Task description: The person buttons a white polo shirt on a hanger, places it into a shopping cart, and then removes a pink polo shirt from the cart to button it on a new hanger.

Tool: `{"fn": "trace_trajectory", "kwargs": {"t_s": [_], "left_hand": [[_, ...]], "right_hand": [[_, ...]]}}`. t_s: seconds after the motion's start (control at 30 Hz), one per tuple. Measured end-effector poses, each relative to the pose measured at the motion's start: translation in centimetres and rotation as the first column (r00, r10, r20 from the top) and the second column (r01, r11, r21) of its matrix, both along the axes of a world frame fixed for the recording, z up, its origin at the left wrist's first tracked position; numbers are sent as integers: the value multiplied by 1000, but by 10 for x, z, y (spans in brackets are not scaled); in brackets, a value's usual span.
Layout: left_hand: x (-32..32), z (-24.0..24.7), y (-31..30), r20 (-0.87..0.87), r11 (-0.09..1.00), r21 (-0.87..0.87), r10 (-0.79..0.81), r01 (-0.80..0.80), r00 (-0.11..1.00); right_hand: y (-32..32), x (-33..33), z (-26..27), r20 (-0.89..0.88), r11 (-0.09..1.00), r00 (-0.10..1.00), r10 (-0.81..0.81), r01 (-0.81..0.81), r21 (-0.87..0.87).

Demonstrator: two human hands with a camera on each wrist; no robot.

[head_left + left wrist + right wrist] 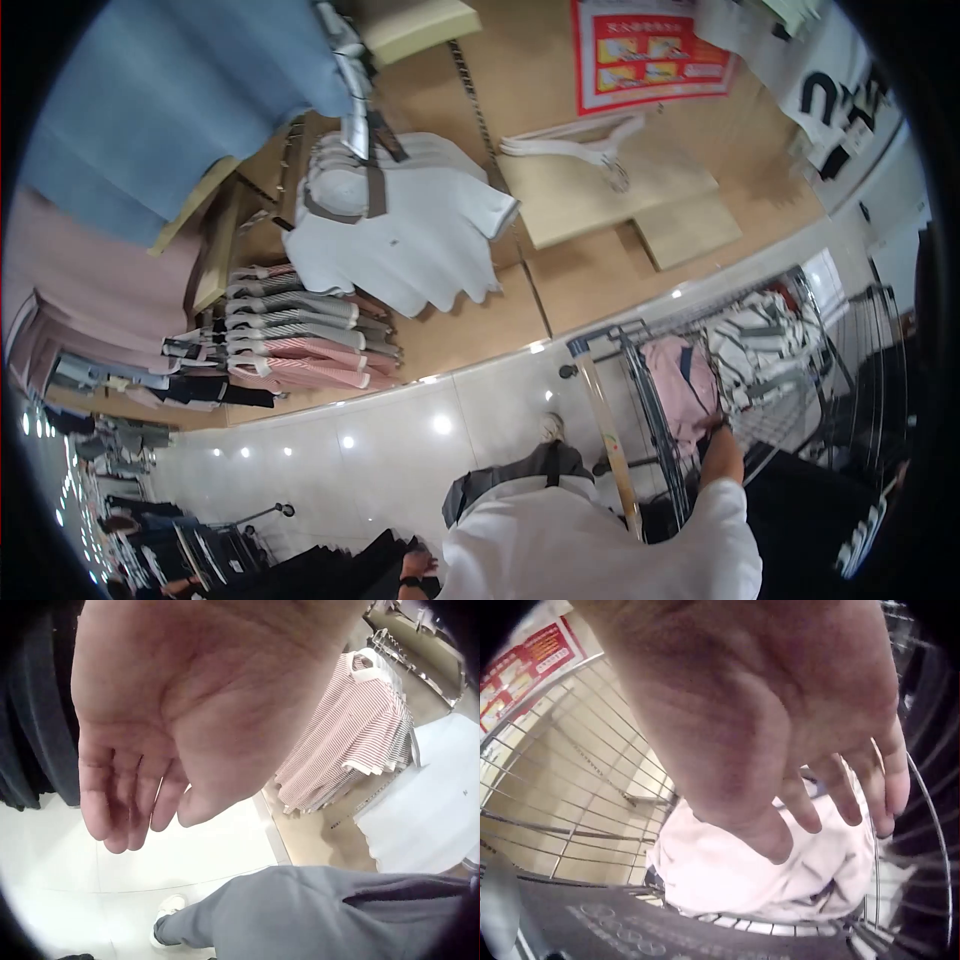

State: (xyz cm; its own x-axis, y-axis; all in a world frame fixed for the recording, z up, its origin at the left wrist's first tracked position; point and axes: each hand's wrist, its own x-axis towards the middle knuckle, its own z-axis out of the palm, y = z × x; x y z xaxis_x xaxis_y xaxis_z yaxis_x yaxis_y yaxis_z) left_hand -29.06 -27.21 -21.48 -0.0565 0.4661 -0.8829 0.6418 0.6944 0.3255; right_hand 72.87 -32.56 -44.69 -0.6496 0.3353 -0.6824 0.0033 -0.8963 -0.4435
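Note:
My right hand (712, 424) is over a wire shopping cart (655, 425), beside a pink garment (672, 392) lying in it. In the right wrist view the right hand (780, 712) hangs over the pale pink cloth (712, 866), fingers apart and pointing down, fingertips overlapping it. White clothes with dark stripes (762, 345) lie farther along in the cart. My left hand (420, 564) hangs low by my side, near dark hanging clothes (350, 572). Its palm shows in the left wrist view, where the left hand (195, 712) has loosely bent fingers and holds nothing.
White shirts (400, 235) and striped polo shirts (310, 345) hang along the wall display ahead. A hanger (580, 140) lies on a pale shelf (590, 195). The cart's long handle (607, 430) is close on my right. Glossy tiled floor (400, 455) runs before the display.

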Motion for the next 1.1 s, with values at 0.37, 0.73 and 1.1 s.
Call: {"fn": "trace_trajectory", "kwargs": {"t_s": [0.37,0.73,1.1], "left_hand": [[105,46,-70,60,957,210,191,-199,980],[125,69,-64,4,966,174,193,-191,981],[127,80,-41,-52,964,188,203,-191,978]], "right_hand": [[92,-178,206,664,682,583,-469,717,-148],[81,-153,95,636,501,497,-591,843,-194],[88,-165,47,409,386,410,-815,911,-145]]}}
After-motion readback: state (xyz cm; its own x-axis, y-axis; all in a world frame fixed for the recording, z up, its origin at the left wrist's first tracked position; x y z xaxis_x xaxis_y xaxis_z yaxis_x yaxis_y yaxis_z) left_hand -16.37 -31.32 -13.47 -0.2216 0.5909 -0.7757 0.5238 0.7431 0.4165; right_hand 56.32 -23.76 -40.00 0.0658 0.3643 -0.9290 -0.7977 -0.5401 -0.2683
